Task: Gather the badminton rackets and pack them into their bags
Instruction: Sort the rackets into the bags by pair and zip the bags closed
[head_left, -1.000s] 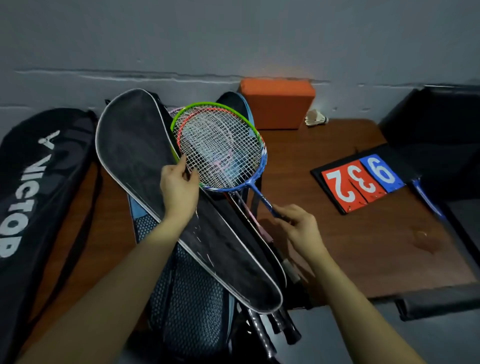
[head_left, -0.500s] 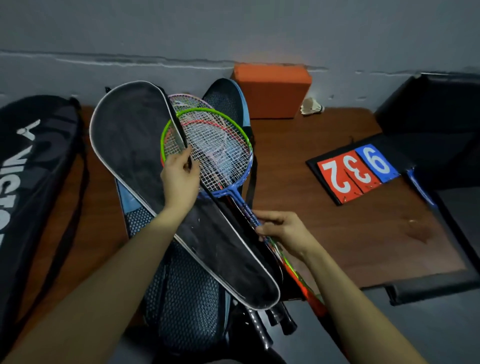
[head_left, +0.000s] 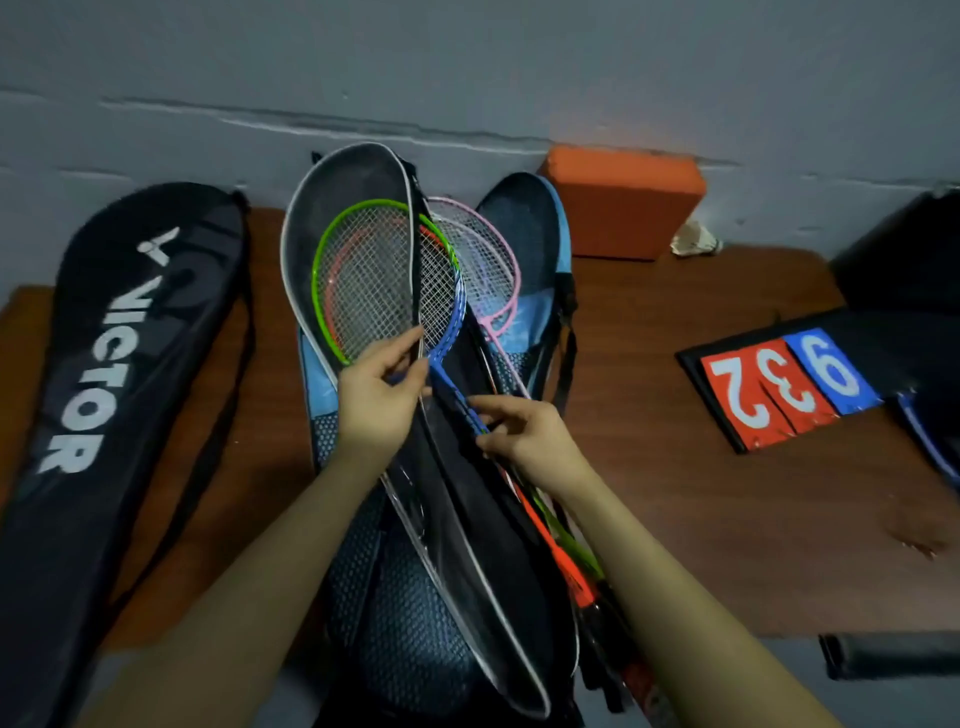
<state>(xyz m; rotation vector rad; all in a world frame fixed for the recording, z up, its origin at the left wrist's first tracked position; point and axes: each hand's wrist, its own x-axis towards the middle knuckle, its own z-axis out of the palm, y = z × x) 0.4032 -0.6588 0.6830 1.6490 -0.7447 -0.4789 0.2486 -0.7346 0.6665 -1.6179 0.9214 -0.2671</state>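
A green-and-blue racket (head_left: 363, 291) lies with its head inside an open black cover with white piping (head_left: 343, 182). My left hand (head_left: 379, 395) pinches the cover's open edge near the racket's throat. My right hand (head_left: 524, 436) pinches the racket's blue shaft (head_left: 457, 400) just below the head. A pink racket (head_left: 493, 270) lies behind, on a blue and black bag (head_left: 524, 208). Orange, green and dark handles (head_left: 566, 551) stick out under my right forearm.
A large black VICTOR bag (head_left: 104, 364) lies at the left on the brown table (head_left: 701, 519). An orange block (head_left: 623, 202) and a white shuttlecock (head_left: 693, 241) sit by the wall. A flip scoreboard (head_left: 784, 389) lies at the right, with a dark object behind it.
The green-and-blue racket's head has slid left, from on top of the cover to inside its opening. My right hand moved up the shaft. My left hand shifted to the cover's edge.
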